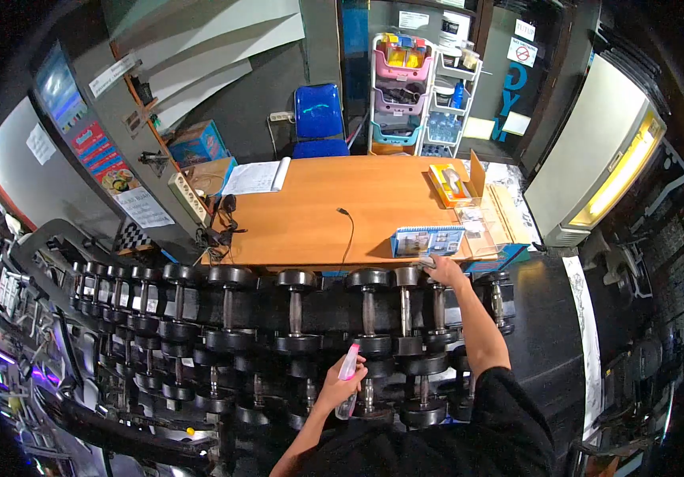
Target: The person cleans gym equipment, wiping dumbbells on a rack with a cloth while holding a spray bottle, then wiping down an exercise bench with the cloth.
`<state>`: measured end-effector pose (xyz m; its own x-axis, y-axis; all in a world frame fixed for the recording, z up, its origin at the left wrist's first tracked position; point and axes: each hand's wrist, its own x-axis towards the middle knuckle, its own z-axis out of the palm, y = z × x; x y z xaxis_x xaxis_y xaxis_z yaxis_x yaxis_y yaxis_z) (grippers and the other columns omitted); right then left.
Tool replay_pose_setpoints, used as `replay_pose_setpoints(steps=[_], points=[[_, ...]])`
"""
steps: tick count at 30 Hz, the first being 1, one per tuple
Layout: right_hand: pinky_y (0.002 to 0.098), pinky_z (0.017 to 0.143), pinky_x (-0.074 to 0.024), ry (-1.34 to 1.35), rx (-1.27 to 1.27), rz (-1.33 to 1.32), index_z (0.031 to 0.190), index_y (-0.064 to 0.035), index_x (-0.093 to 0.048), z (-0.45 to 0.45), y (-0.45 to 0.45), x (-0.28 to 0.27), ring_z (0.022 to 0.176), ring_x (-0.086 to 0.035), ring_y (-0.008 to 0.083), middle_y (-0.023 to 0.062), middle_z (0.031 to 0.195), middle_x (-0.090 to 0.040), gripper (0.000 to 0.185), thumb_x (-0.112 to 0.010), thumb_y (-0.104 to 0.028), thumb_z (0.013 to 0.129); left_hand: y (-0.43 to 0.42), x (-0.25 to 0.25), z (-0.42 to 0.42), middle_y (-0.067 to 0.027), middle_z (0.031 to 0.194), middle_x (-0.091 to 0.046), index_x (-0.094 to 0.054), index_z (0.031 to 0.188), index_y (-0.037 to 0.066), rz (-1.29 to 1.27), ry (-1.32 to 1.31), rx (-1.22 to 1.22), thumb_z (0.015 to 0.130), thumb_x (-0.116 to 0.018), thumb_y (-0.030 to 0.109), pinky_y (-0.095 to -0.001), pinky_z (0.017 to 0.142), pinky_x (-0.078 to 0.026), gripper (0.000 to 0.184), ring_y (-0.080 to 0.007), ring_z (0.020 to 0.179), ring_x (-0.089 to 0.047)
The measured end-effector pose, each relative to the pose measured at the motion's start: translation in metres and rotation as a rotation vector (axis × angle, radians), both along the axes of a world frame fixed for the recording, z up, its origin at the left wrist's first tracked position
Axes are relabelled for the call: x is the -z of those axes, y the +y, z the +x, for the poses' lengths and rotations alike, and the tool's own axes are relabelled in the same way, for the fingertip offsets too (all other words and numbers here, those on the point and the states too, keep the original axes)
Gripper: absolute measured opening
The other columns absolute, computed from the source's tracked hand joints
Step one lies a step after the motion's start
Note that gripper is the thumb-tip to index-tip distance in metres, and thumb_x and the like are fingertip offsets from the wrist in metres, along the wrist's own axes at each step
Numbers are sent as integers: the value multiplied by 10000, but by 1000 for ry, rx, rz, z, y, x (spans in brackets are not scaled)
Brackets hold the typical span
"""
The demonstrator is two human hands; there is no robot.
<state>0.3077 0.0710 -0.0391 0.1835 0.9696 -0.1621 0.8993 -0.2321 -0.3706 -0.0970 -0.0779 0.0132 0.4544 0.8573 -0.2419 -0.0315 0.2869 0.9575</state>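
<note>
While left fingers (pixel 359 371) wrap bottle (pixel 348 366), right fingers (pixel 435 263) curl near dumbbell (pixel 439 308).

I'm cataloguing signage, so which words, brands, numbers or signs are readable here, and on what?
"TUTUP": white sign on the glass door.
"GYM": blue letters on the door.
Red prohibition symbol: sheet below "TUTUP".
Too small or blurred to read: pillar notice, poster, desk calendar, paper pad.

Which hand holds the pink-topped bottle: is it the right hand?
No, the pink-topped bottle is in the left hand, while the right hand is apart from it, near the desk calendar.
</note>
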Motion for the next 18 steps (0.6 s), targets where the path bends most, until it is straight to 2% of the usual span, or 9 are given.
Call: replay_pose_setpoints(steps=[2, 3, 4, 7, 10, 11, 16, 18], points=[[482, 881, -465, 155, 43, 296, 1250, -66, -505, -2, -19, 5, 1026, -583, 413, 262, 1074, -619, 539, -645, -272, 772, 0, 2, -2, -4, 783, -553, -562, 1059, 34, 20, 21, 31, 858, -633, 39, -223, 483, -461, 214, -53, 553, -534], [474, 837, -474, 185, 119, 392, 1244, -86, -489, -7, -28, 12, 997, -588, 422, 243, 1035, -631, 488, -640, -172, 788, 0, 2, -2, -4, 783, -553, -562, 1059, 34, 16, 22, 35, 858, -633, 39, -223, 483, -461, 214, -53, 553, -534], [474, 837, -474, 186, 126, 388, 1244, -86, -489, -13, -38, 12, 997, -588, 422, 243, 1035, -631, 488, -640, -172, 788, 0, 3, -2, -6, 789, -554, -562, 1064, 33, 10, 13, 47, 857, -634, 40, -223, 484, -462, 219, -55, 554, -535], [446, 820, -469, 346, 285, 632, 1247, -59, -475, -48, -69, -16, 1019, -577, 429, 244, 1056, -621, 474, -589, -12, 789, 1, 10, -2, -10, 797, -556, -562, 1070, 32, 0, -4, 69, 856, -638, 43, -224, 485, -463, 228, -57, 557, -537], [442, 848, -462, 331, 360, 753, 1257, -52, -470, -69, -90, -14, 1047, -563, 430, 252, 1101, -601, 499, -597, 3, 777, 1, 9, -2, -11, 803, -558, -563, 1071, 34, -13, -3, 75, 856, -641, 48, -225, 487, -465, 230, -59, 560, -539], [441, 867, -455, 297, 395, 723, 1256, -56, -470, -72, -97, -7, 1065, -549, 435, 263, 1131, -582, 513, -568, 44, 763, 1, 7, -2, -10, 806, -559, -564, 1071, 35, -23, 6, 74, 856, -643, 50, -225, 488, -465, 229, -59, 561, -539], [443, 849, -461, 288, 382, 726, 1258, -50, -461, -81, -119, -5, 1056, -547, 447, 279, 1097, -589, 531, -566, 53, 748, -3, 5, -5, -7, 812, -558, -566, 1070, 36, -44, 11, 63, 858, -643, 51, -228, 490, -467, 227, -60, 561, -539], [477, 751, -472, 316, 447, 689, 1236, -78, -463, -88, -128, -15, 932, -583, 471, 282, 958, -622, 464, -551, 33, 795, -5, 5, -8, -6, 813, -558, -566, 1070, 37, -39, 10, 61, 858, -643, 51, -229, 490, -468, 226, -60, 562, -539]])
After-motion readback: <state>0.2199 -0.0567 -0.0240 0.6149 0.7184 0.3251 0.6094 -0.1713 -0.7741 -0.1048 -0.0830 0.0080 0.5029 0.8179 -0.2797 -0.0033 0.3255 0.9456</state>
